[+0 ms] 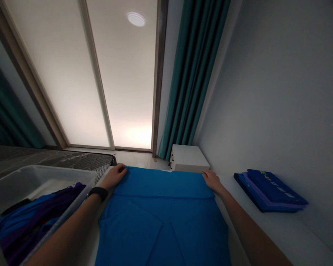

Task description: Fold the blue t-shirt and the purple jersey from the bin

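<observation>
We are leaning over a bright blue cloth garment [161,221] that is lying spread flat on the white surface [280,232], filling the view from its centre down to 6 o'clock. Its far edge is lying folded back as a band across the top. Our left hand [115,176], with a black wristband [98,192] behind it, is resting at the band's 10 o'clock corner, fingers bent against the cloth. Our right hand [212,181] is touching the 2 o'clock corner with its fingers curled. We cannot tell whether either hand is pinching the fabric or only pressing on it.

At 3 o'clock of the garment, well apart from it, a stack of folded dark blue and purple clothes [269,195] is sitting near the wall. At 9 o'clock a clear plastic bin [52,175] is holding loose purple and blue clothes. A small white cabinet [188,159] is standing at 12 o'clock, beside a teal curtain [191,74].
</observation>
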Tool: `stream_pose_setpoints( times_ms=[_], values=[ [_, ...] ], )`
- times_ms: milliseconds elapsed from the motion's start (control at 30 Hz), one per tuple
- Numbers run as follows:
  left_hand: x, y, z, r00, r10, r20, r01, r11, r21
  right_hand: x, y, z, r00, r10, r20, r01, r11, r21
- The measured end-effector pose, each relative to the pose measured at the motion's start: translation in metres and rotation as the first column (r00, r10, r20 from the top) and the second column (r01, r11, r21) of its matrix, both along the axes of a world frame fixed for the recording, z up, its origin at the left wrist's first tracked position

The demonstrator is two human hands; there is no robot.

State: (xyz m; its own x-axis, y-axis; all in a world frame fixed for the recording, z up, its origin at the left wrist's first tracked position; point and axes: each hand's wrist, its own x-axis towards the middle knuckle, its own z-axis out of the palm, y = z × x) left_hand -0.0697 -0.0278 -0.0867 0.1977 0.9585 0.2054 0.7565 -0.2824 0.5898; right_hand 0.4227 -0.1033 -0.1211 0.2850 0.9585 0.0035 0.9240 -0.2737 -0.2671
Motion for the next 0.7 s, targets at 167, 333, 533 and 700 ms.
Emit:
stream_pose_setpoints(
  times_ms=[167,333,533,700],
  values=[
    [0.000,-0.002,0.002,0.999,0.001,0.034,0.000,1.000,-0.007,0.004,0.000,0.002,0.999,0.026,-0.029,-0.023,0.997,0.078],
    [0.001,-0.002,0.004,0.997,0.049,0.064,-0.047,0.998,-0.033,0.001,-0.001,0.006,0.989,0.038,-0.142,-0.018,0.990,0.140],
    [-0.003,0.005,0.014,0.995,0.058,0.076,-0.049,0.992,-0.115,0.003,0.002,0.022,0.928,0.022,-0.372,0.020,0.994,0.109],
    [-0.001,0.012,0.023,0.989,0.090,0.115,-0.065,0.977,-0.204,0.001,-0.002,0.036,0.819,-0.072,-0.569,0.065,0.997,-0.032]
  ],
)
